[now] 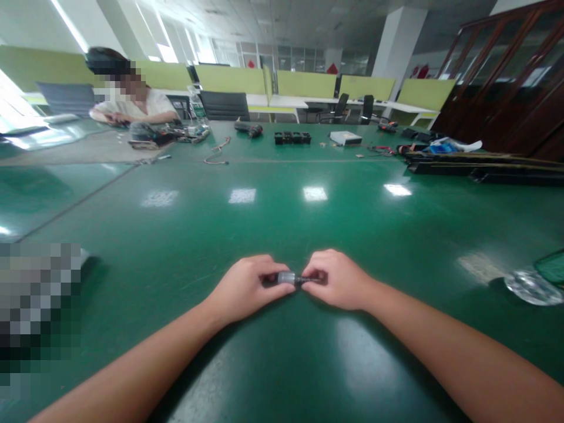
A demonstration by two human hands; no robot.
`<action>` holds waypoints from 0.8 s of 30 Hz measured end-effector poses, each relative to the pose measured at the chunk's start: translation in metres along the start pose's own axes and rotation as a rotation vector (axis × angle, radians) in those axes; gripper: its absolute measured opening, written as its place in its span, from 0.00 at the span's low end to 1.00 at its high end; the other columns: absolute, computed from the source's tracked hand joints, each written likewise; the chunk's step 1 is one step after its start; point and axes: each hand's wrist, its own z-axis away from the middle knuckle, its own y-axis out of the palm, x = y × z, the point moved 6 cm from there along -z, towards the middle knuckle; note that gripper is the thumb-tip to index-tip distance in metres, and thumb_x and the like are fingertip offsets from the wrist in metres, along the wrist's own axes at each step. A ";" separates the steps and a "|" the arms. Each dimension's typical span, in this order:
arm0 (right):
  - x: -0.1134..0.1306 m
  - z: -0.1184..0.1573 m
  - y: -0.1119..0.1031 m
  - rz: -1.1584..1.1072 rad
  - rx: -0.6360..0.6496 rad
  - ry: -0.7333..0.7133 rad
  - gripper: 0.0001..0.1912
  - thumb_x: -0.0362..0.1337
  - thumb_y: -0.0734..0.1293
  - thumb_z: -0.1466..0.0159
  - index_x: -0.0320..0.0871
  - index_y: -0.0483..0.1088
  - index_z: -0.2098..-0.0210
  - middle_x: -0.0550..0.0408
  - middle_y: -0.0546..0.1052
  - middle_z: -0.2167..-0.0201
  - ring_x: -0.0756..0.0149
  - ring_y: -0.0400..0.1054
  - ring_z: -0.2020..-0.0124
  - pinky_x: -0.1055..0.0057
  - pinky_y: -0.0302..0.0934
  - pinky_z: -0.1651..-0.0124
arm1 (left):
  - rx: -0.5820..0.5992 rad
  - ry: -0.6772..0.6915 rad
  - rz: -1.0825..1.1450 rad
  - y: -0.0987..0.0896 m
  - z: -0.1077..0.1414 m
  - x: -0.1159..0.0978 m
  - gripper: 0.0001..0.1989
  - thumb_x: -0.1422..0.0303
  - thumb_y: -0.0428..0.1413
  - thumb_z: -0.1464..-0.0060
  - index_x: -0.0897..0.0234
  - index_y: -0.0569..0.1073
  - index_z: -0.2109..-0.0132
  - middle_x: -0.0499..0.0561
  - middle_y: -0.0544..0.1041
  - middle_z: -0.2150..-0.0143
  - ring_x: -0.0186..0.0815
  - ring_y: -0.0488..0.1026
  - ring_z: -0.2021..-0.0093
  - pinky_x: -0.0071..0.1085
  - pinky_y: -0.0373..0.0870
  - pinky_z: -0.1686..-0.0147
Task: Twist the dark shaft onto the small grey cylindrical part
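Note:
Just above the green tabletop (282, 223), both of my hands meet at a small cylindrical item (286, 278) with a silver-grey barrel and a thin dark end. My left hand (247, 285) pinches the barrel between thumb and fingers. The thin dark end lies in the closed fingertips of my right hand (337, 279). The item is held roughly level, pointing left to right. My fingers cover both of its ends, so its exact kind cannot be made out.
A clear bottle (533, 288) lies at the right edge. Across the table are a power drill (249, 128), a row of black fans (292, 138), a white box (346, 138) and dark rails (484, 167). A person (132, 103) sits far left. A blurred-out object (39, 294) lies near left.

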 end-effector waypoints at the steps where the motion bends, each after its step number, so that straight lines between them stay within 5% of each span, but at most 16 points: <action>1: 0.000 0.000 0.000 -0.002 0.000 0.001 0.02 0.33 0.73 0.41 0.42 0.76 0.69 0.58 0.75 0.73 0.70 0.66 0.71 0.71 0.57 0.62 | 0.001 -0.003 0.002 0.000 0.000 0.000 0.14 0.53 0.59 0.41 0.57 0.82 0.57 0.47 0.76 0.70 0.32 0.71 0.70 0.26 0.62 0.69; 24: -0.008 0.006 -0.006 -0.009 0.005 0.024 0.02 0.33 0.73 0.43 0.42 0.76 0.69 0.60 0.74 0.75 0.72 0.65 0.73 0.73 0.56 0.66 | 0.012 -0.011 -0.003 0.001 0.000 0.002 0.13 0.54 0.60 0.41 0.56 0.82 0.56 0.46 0.75 0.70 0.31 0.70 0.70 0.26 0.60 0.69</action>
